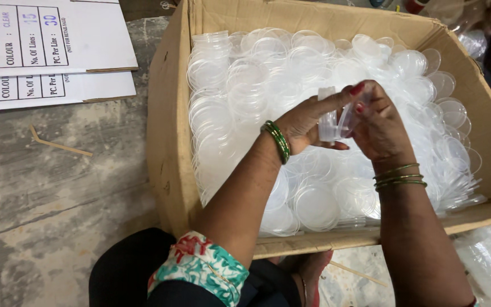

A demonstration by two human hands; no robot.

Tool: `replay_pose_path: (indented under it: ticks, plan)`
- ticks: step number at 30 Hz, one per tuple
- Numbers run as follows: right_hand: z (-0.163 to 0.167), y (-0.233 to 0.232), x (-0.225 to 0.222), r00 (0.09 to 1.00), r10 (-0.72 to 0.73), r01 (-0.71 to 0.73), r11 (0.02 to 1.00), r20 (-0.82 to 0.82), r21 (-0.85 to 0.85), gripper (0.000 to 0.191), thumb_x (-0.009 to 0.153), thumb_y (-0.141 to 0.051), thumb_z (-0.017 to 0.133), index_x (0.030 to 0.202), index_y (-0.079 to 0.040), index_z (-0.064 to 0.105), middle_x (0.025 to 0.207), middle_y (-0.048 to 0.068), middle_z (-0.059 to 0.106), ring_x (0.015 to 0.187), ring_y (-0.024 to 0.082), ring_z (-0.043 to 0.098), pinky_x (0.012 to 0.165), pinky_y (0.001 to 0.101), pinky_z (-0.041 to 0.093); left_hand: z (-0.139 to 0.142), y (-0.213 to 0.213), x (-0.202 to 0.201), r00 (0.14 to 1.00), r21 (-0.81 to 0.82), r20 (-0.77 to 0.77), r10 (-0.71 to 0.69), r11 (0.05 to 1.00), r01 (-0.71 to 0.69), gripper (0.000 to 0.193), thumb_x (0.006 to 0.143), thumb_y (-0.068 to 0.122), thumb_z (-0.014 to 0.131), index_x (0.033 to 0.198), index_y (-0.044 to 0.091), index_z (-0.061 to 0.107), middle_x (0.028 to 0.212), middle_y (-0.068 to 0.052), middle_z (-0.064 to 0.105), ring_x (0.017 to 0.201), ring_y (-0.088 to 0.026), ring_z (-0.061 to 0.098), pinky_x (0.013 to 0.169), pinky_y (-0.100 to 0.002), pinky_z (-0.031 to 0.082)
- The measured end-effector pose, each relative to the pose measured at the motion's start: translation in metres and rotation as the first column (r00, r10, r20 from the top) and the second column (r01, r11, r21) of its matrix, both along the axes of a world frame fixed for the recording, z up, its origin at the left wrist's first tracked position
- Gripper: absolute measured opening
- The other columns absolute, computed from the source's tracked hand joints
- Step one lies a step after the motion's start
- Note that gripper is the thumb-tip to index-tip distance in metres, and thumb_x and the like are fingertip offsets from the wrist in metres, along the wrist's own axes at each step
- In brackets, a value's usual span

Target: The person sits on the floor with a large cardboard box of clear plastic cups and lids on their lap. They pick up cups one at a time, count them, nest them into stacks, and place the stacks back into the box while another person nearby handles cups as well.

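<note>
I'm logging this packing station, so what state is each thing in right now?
Cardboard box: open, flaps out, full of lids.
Clear round lids: loose and heaped in the box.
Small stack of lids: held above the box.
Left hand: gripping the stack.
Right hand: pinching the stack.
White cartons: lying flat on the floor.

Left hand [305, 122]: wearing stacked green bangles at the wrist; short floral sleeve [203, 267] in teal, red and white showing above. Right hand [379, 128]: wearing thin green bangles; fingers [357, 88] showing red-painted nails. Dark garment [123, 273] covering lap.
</note>
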State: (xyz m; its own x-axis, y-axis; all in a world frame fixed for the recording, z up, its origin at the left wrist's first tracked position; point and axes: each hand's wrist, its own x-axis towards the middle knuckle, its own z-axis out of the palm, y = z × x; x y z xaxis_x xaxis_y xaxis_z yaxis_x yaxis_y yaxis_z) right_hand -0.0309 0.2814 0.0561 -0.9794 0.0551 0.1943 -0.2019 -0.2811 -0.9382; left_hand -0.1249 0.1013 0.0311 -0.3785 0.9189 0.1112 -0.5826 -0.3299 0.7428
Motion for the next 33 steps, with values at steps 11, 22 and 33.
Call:
replay_pose_path:
  ticks: [11, 22, 33]
  plan:
    - [-0.031, 0.008, -0.021, 0.991, -0.062, 0.039, 0.982, 0.120, 0.186, 0.076, 0.097, -0.058, 0.066, 0.154, -0.013, 0.042, 0.143, 0.012, 0.051, 0.130, 0.027, 0.048, 0.103, 0.0436, 0.047, -0.006, -0.008, -0.008, 0.995, 0.250, 0.101, 0.016, 0.967, -0.041, 0.060, 0.081, 0.035, 0.082, 0.130, 0.009, 0.061, 0.115, -0.010, 0.069, 0.102, -0.025, 0.070, 0.083, -0.048, 0.063]
    - [-0.051, -0.045, -0.018, 1.000, 0.012, 0.017, -0.007, -0.017, 1.000, 0.060, 0.072, -0.039, 0.086, 0.124, -0.015, 0.067, 0.128, 0.018, 0.059, 0.118, 0.035, 0.058, 0.101, 0.0469, 0.051, 0.017, -0.024, -0.023, 0.782, -0.213, -0.003, 0.623, 0.764, -0.609, 0.065, 0.064, 0.039, 0.085, 0.114, 0.005, 0.062, 0.098, -0.008, 0.065, 0.082, -0.018, 0.064, 0.060, -0.039, 0.058]
    - [-0.007, -0.041, -0.020, 0.932, 0.097, 0.362, -0.179, -0.350, 0.915, 0.012, 0.076, -0.012, 0.080, 0.085, -0.013, 0.073, 0.090, 0.006, 0.071, 0.088, 0.027, 0.067, 0.082, 0.0434, 0.053, 0.013, -0.021, -0.028, 0.746, -0.078, -0.045, 0.665, 0.742, -0.666, 0.067, 0.070, 0.038, 0.084, 0.116, -0.006, 0.063, 0.100, -0.011, 0.062, 0.084, -0.020, 0.062, 0.061, -0.037, 0.059]
